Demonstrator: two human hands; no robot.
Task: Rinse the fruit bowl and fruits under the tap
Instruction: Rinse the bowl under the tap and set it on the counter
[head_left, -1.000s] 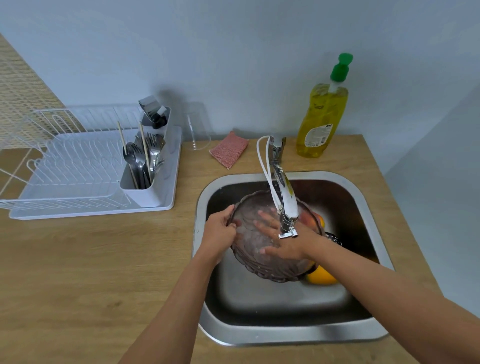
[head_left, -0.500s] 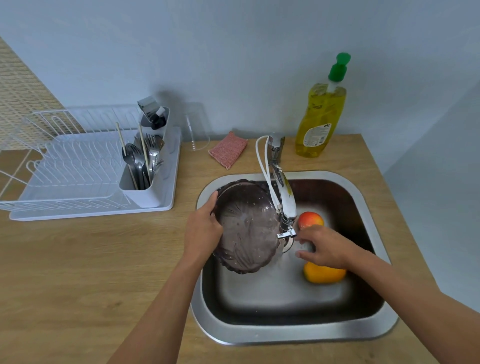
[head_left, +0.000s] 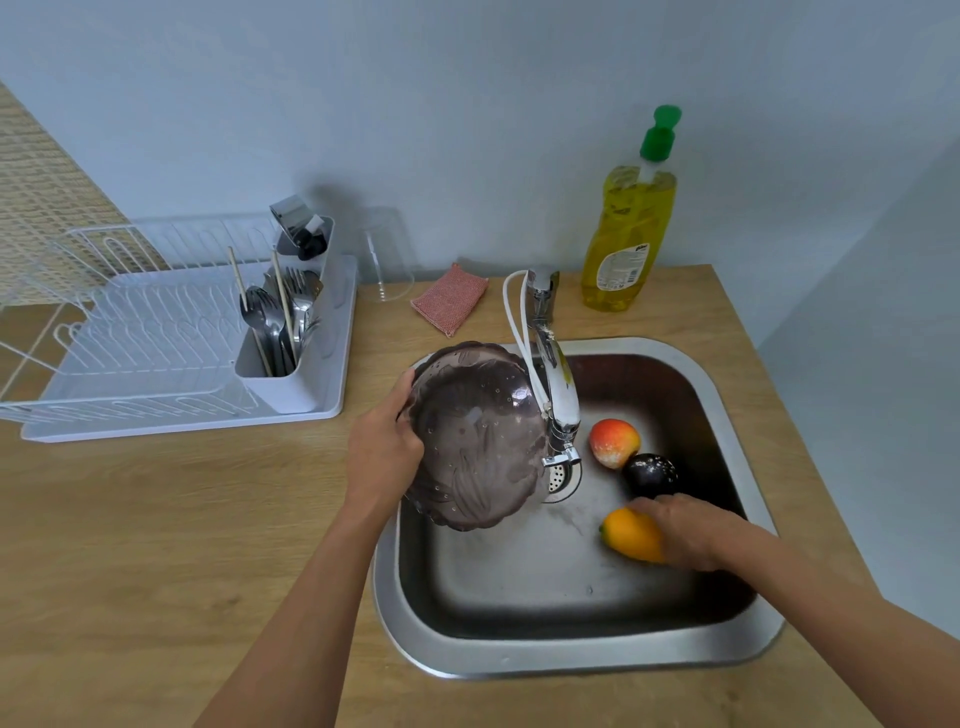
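Note:
My left hand (head_left: 382, 457) grips the left rim of the brownish see-through fruit bowl (head_left: 478, 441), which is tilted over the left side of the steel sink (head_left: 571, 654), beside the tap (head_left: 558, 395). On the sink floor lie a red-yellow fruit (head_left: 613, 441), a dark purple fruit (head_left: 649, 473) and an orange-yellow fruit (head_left: 628, 532). My right hand (head_left: 685, 530) closes over the orange-yellow fruit's right side. Whether water runs from the tap I cannot make out.
A white dish rack (head_left: 156, 338) with cutlery stands on the wooden counter at the left. Behind the sink are a clear glass (head_left: 387, 260), a pink sponge (head_left: 449, 299) and a yellow dish soap bottle (head_left: 631, 228). The counter ends at the right.
My left hand carried the bowl from under the tap to the sink's left side and tilted it. My right hand left the bowl and dropped onto the orange-yellow fruit.

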